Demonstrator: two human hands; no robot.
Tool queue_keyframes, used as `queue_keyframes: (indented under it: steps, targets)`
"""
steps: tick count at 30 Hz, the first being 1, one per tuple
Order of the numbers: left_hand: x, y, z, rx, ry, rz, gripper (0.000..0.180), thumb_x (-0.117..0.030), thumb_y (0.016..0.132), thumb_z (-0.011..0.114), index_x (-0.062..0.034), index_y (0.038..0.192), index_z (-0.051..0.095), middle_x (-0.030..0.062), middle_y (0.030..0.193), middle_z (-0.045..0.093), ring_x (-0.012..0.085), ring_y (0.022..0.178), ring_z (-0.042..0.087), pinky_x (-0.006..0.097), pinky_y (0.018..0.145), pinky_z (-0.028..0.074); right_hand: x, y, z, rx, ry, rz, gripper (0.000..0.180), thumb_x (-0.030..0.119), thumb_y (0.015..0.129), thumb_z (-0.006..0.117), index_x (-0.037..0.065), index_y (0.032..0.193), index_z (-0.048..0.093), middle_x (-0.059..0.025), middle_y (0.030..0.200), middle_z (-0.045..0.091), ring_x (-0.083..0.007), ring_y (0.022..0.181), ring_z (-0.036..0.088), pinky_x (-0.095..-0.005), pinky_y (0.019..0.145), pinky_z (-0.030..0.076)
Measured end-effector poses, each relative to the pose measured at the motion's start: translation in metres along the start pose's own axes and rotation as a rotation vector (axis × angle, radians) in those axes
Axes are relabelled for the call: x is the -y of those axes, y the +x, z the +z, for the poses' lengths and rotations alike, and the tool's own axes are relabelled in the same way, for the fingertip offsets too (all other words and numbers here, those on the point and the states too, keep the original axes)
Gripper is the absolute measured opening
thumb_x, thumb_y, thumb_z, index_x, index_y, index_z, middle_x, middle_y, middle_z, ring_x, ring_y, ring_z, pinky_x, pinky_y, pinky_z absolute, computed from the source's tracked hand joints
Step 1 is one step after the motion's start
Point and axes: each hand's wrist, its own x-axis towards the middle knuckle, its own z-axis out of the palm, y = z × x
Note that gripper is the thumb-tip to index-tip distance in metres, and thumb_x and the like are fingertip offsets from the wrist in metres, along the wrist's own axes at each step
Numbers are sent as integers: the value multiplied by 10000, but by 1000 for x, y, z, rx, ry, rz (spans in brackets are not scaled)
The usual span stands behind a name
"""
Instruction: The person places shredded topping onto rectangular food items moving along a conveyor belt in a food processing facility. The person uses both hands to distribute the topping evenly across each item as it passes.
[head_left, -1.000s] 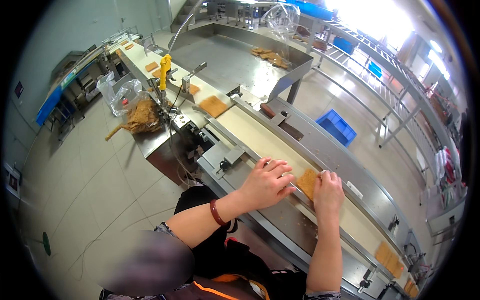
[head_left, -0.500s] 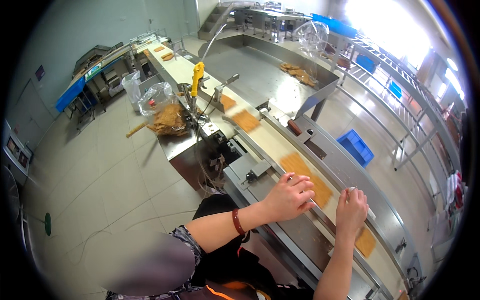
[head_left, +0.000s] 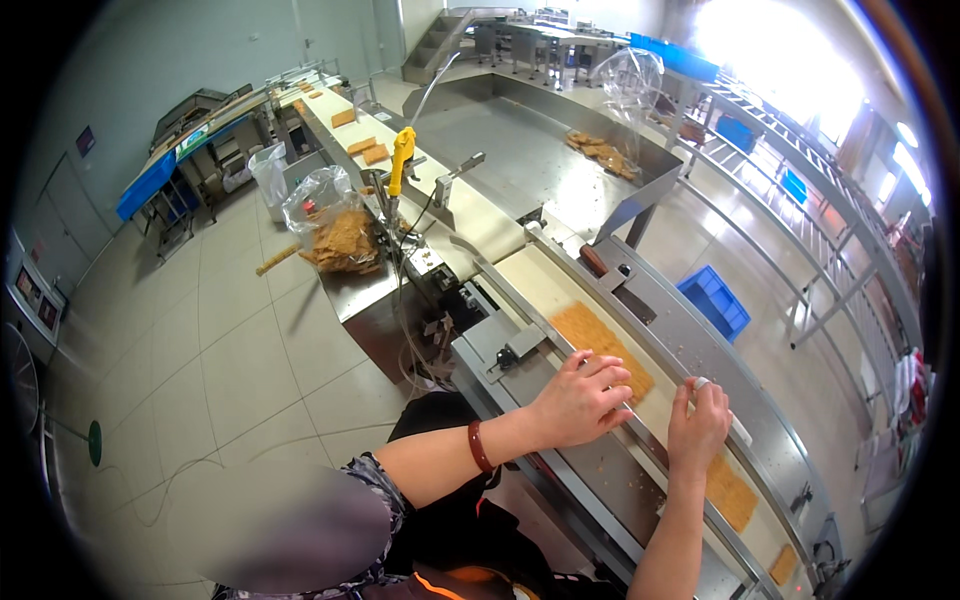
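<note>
Left hand (head_left: pixel 580 400), fingers loosely spread and palm down, rests at the near edge of the cream conveyor belt (head_left: pixel 540 285), fingertips touching the flat, rough, golden-brown rectangular cracker sheet (head_left: pixel 603 346). Right hand (head_left: pixel 697 425), fingers curled together, sits on the belt's far steel rail; whether it pinches anything cannot be told. Since the earlier frame, this sheet has travelled further up the belt.

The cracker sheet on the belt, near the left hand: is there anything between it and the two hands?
Nothing visible stands between them. The left hand rests at the near edge of the cracker sheet, fingertips touching or almost touching it. The right hand is on the belt beside the sheet, with only bare belt between.
</note>
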Motion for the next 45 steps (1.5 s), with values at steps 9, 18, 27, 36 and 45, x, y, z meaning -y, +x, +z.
queue_keyframes:
  steps: [9, 18, 27, 36, 45]
  targets:
    - [0, -1, 0, 11, 9, -5, 255, -356, 921, 754, -147, 1050, 686, 27, 1243, 678, 234, 1306, 558, 494, 1102, 382, -3, -2, 3, 60, 64, 49, 152, 158, 938, 695, 62, 1055, 701, -63, 1063, 710, -290, 1047, 653, -439, 898, 466]
    - [1, -1, -2, 17, -7, -11, 257, -357, 923, 755, -148, 1055, 685, 32, 1243, 677, 237, 1304, 557, 487, 1101, 378, -5, -2, 5, 75, 118, 54, 188, 175, 934, 702, 60, 1084, 696, -77, 1106, 711, -305, 1062, 647, -449, 906, 459]
    - [1, 1, -4, 3, -2, -2, 258, -365, 921, 753, -152, 1053, 691, 32, 1225, 666, 236, 1273, 572, 480, 1101, 376, -5, -3, 5, 80, 124, 61, 194, 169, 933, 703, 60, 1094, 694, -81, 1110, 711, -305, 1066, 648, -455, 908, 455]
    - [27, 10, -16, 13, 170, -174, 264, -349, 944, 704, -148, 1115, 712, 82, 1277, 663, 271, 1297, 565, 474, 1100, 367, -6, -3, 5, 88, 156, 78, 189, 181, 939, 703, 69, 1091, 709, -82, 1080, 716, -291, 1077, 647, -444, 909, 458]
    - [72, 20, -17, 101, 588, -522, 680, -528, 940, 669, -60, 1427, 586, 199, 1412, 605, 317, 1390, 502, 551, 1118, 355, 13, -2, 13, 256, -8, 43, 375, 426, 953, 698, 71, 1051, 768, -89, 1049, 706, -290, 1078, 628, -448, 923, 468]
